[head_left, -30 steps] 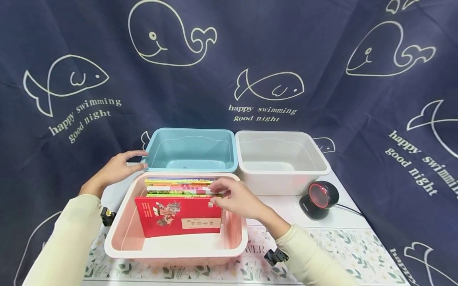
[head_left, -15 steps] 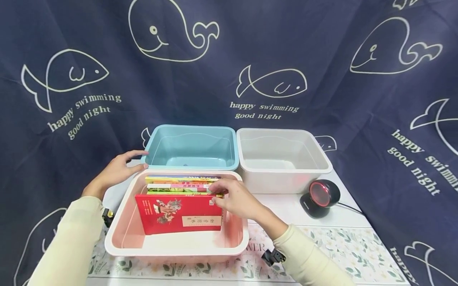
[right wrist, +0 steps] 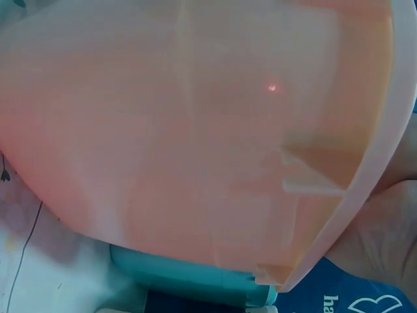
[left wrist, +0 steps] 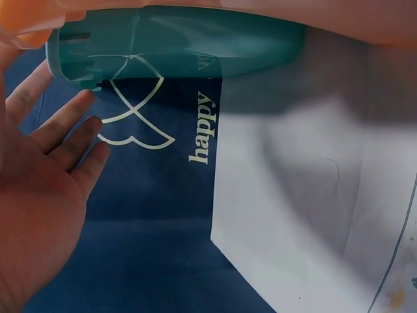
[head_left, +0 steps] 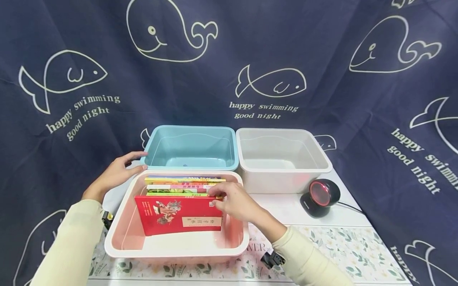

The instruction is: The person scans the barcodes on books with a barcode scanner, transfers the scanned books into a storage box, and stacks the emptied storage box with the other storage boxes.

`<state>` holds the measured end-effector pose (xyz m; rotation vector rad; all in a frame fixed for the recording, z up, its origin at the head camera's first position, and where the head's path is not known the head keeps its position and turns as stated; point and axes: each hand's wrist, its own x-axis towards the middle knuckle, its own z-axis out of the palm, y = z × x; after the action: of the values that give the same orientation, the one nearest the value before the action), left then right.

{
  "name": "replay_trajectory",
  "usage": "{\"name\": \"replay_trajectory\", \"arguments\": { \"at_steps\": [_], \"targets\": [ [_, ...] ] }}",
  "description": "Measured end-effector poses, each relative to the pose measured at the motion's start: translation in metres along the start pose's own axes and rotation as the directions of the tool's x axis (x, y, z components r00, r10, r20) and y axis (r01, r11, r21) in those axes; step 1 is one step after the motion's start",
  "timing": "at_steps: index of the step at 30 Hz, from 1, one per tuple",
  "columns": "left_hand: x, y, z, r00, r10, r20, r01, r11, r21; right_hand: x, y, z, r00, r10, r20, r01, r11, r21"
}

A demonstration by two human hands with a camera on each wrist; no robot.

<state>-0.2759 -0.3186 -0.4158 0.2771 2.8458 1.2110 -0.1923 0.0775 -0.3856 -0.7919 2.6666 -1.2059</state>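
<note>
In the pink bin (head_left: 123,252), a red book (head_left: 161,216) stands at the front of a row of several thin books (head_left: 179,186). My right hand (head_left: 237,202) reaches over the bin's right side, thumb and fingers at the right end of the front books; whether it pinches one I cannot tell. At the left corner of the blue bin (head_left: 193,153) my left hand (head_left: 114,174) has its fingers spread, fingertips at the rim. The left wrist view shows this hand (left wrist: 45,202) with palm and fingers extended. In the right wrist view the pink bin's wall (right wrist: 163,130) hides the fingertips.
Right of the blue bin is a white bin (head_left: 282,180). A black round device (head_left: 319,198) with a red-lit ring and a cable stands on the white table (head_left: 279,206). A floral mat (head_left: 343,246) lies along the front; a dark blue curtain (head_left: 200,87) hangs behind.
My right fingers have shifted slightly toward the front of the book row, nearer the red book. The left hand stays at the blue bin's corner. The head view has tilted slightly.
</note>
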Motion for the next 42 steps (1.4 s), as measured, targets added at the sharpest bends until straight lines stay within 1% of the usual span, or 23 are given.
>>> {"name": "replay_trajectory", "arguments": {
  "at_steps": [6, 10, 12, 14, 18, 22, 27, 29, 34, 37, 42],
  "targets": [
    [0.001, -0.003, -0.001, 1.000, 0.026, -0.012, -0.027, 0.999, -0.024, 0.004, -0.004, 0.011, 1.000, -0.001, 0.021, 0.002, 1.000, -0.012],
    [0.000, -0.003, -0.001, 1.000, 0.030, -0.007, -0.030, 0.999, -0.043, 0.006, -0.006, 0.020, 1.000, -0.020, -0.001, 0.019, 0.998, -0.057],
    [0.000, -0.004, 0.000, 1.000, 0.031, -0.006, -0.031, 0.998, -0.046, 0.008, -0.005, 0.023, 1.000, -0.014, -0.019, 0.013, 0.998, -0.058],
    [0.000, -0.004, 0.001, 1.000, 0.031, -0.004, -0.031, 0.998, -0.050, 0.009, -0.003, 0.024, 1.000, 0.001, -0.027, -0.002, 0.999, -0.036],
    [0.000, -0.007, 0.003, 1.000, 0.029, -0.001, -0.029, 0.998, -0.057, 0.011, -0.002, 0.026, 1.000, 0.015, 0.008, -0.015, 1.000, 0.011],
    [-0.003, -0.010, 0.004, 1.000, 0.021, -0.004, -0.021, 0.998, -0.055, 0.013, -0.002, 0.029, 0.998, -0.008, 0.054, 0.008, 1.000, -0.001],
    [-0.004, -0.011, 0.004, 1.000, 0.015, -0.003, -0.016, 0.998, -0.056, 0.017, -0.002, 0.034, 0.997, 0.022, 0.068, -0.021, 1.000, -0.018],
    [-0.003, -0.011, 0.004, 1.000, 0.019, -0.006, -0.019, 0.998, -0.058, 0.018, -0.002, 0.034, 0.997, 0.036, 0.062, -0.036, 0.999, -0.016],
    [-0.001, -0.011, 0.007, 0.999, 0.031, -0.012, -0.032, 0.998, -0.063, 0.016, -0.002, 0.032, 0.999, 0.033, 0.040, -0.034, 0.999, 0.015],
    [0.000, -0.012, 0.008, 0.999, 0.030, -0.013, -0.031, 0.997, -0.067, 0.014, -0.002, 0.030, 1.000, 0.021, 0.001, -0.021, 0.999, 0.025],
    [0.000, -0.013, 0.008, 0.999, 0.025, -0.023, -0.026, 0.998, -0.061, 0.011, -0.004, 0.027, 0.997, 0.061, -0.055, -0.056, 0.995, 0.077]
  ]
}}
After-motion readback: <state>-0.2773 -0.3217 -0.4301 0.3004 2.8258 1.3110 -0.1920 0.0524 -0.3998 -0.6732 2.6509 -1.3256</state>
